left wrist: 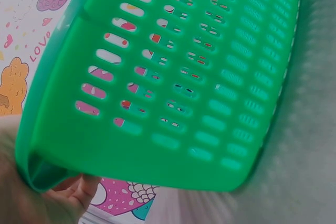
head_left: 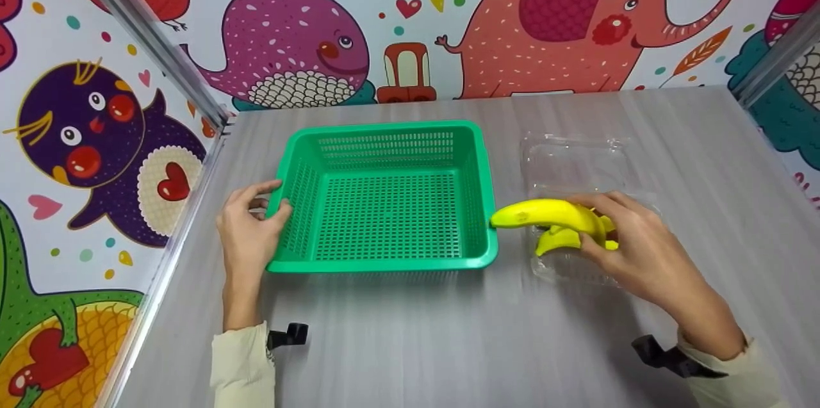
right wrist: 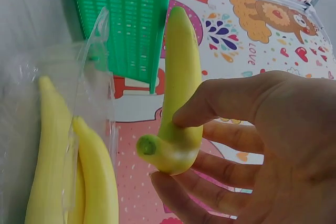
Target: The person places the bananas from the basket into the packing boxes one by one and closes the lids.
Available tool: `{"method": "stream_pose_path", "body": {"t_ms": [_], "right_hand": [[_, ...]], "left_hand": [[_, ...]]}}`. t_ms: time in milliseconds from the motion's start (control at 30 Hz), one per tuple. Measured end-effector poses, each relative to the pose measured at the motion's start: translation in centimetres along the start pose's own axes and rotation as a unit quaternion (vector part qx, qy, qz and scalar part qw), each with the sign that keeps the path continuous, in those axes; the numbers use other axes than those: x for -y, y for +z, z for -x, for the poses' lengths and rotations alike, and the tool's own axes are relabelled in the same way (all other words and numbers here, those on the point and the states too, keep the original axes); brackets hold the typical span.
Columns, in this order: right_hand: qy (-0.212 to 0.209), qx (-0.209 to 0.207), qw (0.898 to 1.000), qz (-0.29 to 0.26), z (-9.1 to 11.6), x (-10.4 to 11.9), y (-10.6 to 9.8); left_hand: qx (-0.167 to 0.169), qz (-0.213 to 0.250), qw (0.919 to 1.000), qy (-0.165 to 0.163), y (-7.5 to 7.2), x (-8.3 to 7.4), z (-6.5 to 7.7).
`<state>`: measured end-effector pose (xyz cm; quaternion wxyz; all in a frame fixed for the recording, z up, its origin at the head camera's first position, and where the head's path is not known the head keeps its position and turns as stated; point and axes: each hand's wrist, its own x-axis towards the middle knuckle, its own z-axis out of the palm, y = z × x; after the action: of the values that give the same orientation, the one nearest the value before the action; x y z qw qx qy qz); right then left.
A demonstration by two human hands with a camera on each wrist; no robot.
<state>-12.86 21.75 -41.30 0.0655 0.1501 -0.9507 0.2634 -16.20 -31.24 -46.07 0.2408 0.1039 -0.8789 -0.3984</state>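
A green plastic basket (head_left: 384, 263) with slotted walls and a mesh bottom stands on the table, with nothing inside it. My left hand (head_left: 251, 225) grips its left rim, thumb over the inner side; the left wrist view shows the basket wall (left wrist: 142, 150) close up beside that hand. On the right, my right hand (head_left: 647, 251) holds a yellow banana (head_left: 544, 212) by its stem end, thumb on one side and fingers on the other. The free tip points left and overlaps the basket's right rim. More bananas (right wrist: 100, 177) lie below in a clear plastic box (right wrist: 94, 66).
The clear box's open lid (head_left: 576, 161) lies toward the back wall. Panels with cartoon animals (head_left: 564, 24) close off the back and sides, joined by a metal frame (head_left: 147, 30). A black wrist mount (head_left: 672, 360) sticks out from the right sleeve.
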Motion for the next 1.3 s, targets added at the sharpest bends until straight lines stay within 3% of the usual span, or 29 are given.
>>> {"method": "stream_pose_path", "body": {"t_ms": [367,833,1300], "right_hand": [[0.024,0.006,1.0,0.008,0.7,-2.1,-1.1],[0.016,0.016,0.999,0.048,2.4,-5.2,-0.1],[0.026,0.014,0.998,0.054,3.0,-6.2,0.1]], "left_hand": [[0.003,-0.002,1.0,0.004,0.1,0.1,-0.1],[0.008,-0.003,0.9999,-0.008,-0.1,-0.1,-0.1],[0.006,-0.006,0.9999,-0.012,-0.1,0.0,0.0]]}}
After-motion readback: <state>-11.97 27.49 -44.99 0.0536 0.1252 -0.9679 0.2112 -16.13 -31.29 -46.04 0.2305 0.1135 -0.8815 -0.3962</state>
